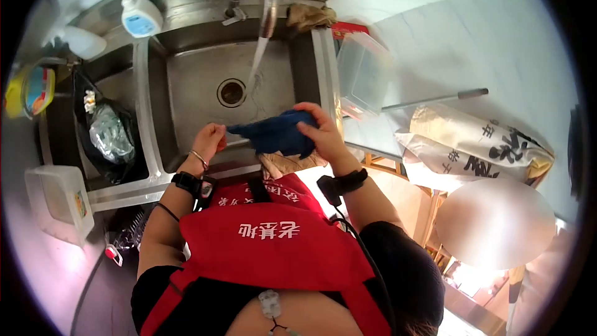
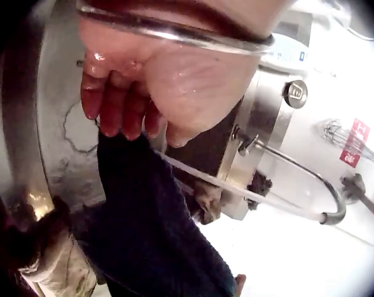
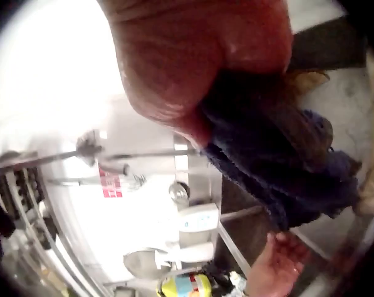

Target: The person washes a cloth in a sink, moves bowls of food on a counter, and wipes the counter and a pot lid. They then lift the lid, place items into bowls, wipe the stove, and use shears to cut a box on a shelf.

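Note:
A dark blue cloth (image 1: 280,134) is stretched between both hands over the near edge of a steel sink (image 1: 199,81). My left hand (image 1: 210,140) pinches one narrow end of it; in the left wrist view the wet fingers curl over that cloth end (image 2: 128,167). At the other end, my right hand (image 1: 324,130) grips the bunched part, thumb on top. The right wrist view shows the cloth (image 3: 267,154) hanging in folds from that palm. Beyond the hands, a tap (image 1: 269,15) runs a stream of water (image 1: 257,62) into the basin near the drain (image 1: 232,93).
A black bag (image 1: 118,171) with clear plastic lies in the left basin. Behind stand a soap bottle (image 1: 140,17) and a brown rag (image 1: 311,17). To the right are a clear plastic box (image 1: 367,74), a long-handled tool (image 1: 435,99) and a printed sack (image 1: 479,143).

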The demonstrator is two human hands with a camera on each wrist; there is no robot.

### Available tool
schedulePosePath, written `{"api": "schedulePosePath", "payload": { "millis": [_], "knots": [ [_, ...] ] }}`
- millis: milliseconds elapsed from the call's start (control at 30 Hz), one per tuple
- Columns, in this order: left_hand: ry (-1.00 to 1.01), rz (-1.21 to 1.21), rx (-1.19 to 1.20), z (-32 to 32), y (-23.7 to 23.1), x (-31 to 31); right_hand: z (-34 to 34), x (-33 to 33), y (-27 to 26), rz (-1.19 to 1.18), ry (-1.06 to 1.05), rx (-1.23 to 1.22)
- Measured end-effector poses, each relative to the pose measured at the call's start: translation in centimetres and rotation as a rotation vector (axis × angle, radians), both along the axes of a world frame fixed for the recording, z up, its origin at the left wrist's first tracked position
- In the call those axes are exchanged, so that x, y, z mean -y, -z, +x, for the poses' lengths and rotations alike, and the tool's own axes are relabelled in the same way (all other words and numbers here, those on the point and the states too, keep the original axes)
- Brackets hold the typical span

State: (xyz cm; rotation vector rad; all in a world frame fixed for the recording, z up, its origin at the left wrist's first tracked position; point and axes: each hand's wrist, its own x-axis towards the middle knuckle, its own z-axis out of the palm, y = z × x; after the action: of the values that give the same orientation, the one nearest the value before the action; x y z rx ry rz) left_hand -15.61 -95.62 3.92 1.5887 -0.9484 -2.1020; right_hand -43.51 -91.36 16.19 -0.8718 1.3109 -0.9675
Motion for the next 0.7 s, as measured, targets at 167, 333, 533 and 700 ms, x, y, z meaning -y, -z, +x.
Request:
{"api": "schedulePosePath", "payload": {
  "millis": [167,333,533,700],
  "knots": [
    [0.078,-0.059,-0.050,-2.5,1.2,0.6,-10.7,-3.6,2.5,-0.067,0.357,-0.144],
    [0.071,-0.008,0.032,-2.6,1.9,0.6,-20.3,-9.9,12.2,0.240,-0.072,-1.266],
    [-0.022,0.036,0.077,-0.7,3.4,0.3,-14.2,-4.0,9.3,-0.179,0.214,-1.236],
    [-0.169,0.063,0.063,-1.3,2.8,0.6,-5.5,4.9,10.2,-0.156,-0.034,-0.670]
  ]
}}
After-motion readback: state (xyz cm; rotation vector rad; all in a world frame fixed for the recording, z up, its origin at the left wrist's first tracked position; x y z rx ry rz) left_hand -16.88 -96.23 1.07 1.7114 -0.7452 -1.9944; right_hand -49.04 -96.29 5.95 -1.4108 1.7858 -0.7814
